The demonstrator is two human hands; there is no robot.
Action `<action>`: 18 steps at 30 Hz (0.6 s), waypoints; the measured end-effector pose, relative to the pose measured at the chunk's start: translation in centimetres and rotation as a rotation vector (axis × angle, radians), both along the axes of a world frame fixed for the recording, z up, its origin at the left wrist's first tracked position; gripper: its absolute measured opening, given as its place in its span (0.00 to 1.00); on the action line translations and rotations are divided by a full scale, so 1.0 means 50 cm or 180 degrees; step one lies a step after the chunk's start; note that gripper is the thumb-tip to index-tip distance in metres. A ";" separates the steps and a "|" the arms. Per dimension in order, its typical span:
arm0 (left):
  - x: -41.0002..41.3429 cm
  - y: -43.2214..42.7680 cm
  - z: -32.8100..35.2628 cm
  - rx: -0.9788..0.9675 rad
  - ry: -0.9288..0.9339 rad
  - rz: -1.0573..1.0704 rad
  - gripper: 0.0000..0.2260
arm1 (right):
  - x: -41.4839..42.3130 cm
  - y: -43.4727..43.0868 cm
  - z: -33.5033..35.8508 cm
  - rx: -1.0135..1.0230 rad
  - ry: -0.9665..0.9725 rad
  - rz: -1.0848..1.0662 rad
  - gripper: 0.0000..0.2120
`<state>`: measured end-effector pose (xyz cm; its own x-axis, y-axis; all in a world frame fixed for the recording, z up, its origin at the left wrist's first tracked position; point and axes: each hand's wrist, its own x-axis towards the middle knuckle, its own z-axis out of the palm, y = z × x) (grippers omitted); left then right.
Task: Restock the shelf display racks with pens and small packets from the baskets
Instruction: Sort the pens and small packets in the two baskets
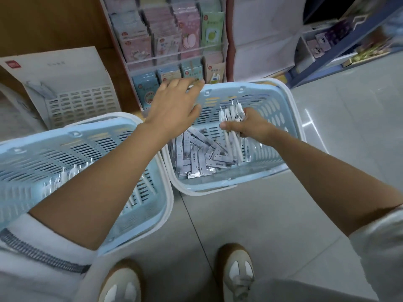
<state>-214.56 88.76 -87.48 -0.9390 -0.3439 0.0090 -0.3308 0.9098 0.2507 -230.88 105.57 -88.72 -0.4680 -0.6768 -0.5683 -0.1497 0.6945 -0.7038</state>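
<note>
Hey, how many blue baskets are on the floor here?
2. The left basket holds white pens; the right basket holds small packets, and the right hand grips a bunch of pens over it. No other is visible.

Shop aisle seen from above. Pale grey floor tiles with dark grout lines carry a bright glare streak at right. A brown wooden back panel fills the upper left; a white upright panel stands at centre top. A blue metal shelving frame, its stock blurred, slants across the upper right corner
</note>
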 end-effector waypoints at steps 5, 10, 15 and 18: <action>0.080 -0.020 0.011 0.0380 0.0132 0.0171 0.26 | 0.050 -0.017 0.097 -0.0523 -0.0088 -0.0013 0.09; 0.230 -0.059 0.039 0.0352 0.0119 0.0603 0.26 | 0.155 -0.118 0.159 -0.0769 -0.0125 0.0216 0.35; 0.394 -0.100 0.042 0.0045 -0.0228 0.0942 0.26 | 0.325 -0.201 0.192 -0.0867 -0.0570 0.0822 0.12; 0.471 -0.117 0.031 0.0057 -0.0464 0.1070 0.27 | 0.420 -0.236 0.145 -0.0646 -0.0732 0.1054 0.06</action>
<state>-190.98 82.94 -85.94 -0.7644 -0.6325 -0.1253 -0.6441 0.7400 0.1937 -209.88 93.78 -81.47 -0.0846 -0.8772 -0.4726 -0.1644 0.4800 -0.8617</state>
